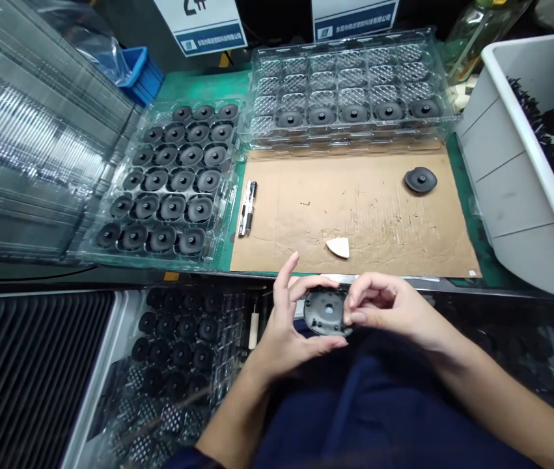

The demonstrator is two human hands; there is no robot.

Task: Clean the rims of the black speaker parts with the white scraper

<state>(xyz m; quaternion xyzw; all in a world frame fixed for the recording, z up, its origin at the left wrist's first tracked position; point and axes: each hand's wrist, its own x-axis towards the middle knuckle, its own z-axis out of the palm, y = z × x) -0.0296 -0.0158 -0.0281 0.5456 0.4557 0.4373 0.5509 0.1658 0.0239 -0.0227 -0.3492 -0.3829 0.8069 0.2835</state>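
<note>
My left hand (287, 326) and my right hand (383, 307) together hold a round black disc part (326, 312) just below the table's front edge, above my lap. Left thumb and fingers pinch its left rim; right fingertips press on its right rim. A second black disc part (420, 180) lies alone on the brown cardboard sheet (306, 208). A small pale wedge-shaped scrap (338, 247) rests near the cardboard's front edge.
A clear tray (110, 251) full of black discs sits at left. A clear tray (257, 130) at the back holds one row of discs. A marker pen (247, 207) lies beside the cardboard. A white bin (511, 169) stands right; stacked trays (17, 150) left; another tray (179, 352) below.
</note>
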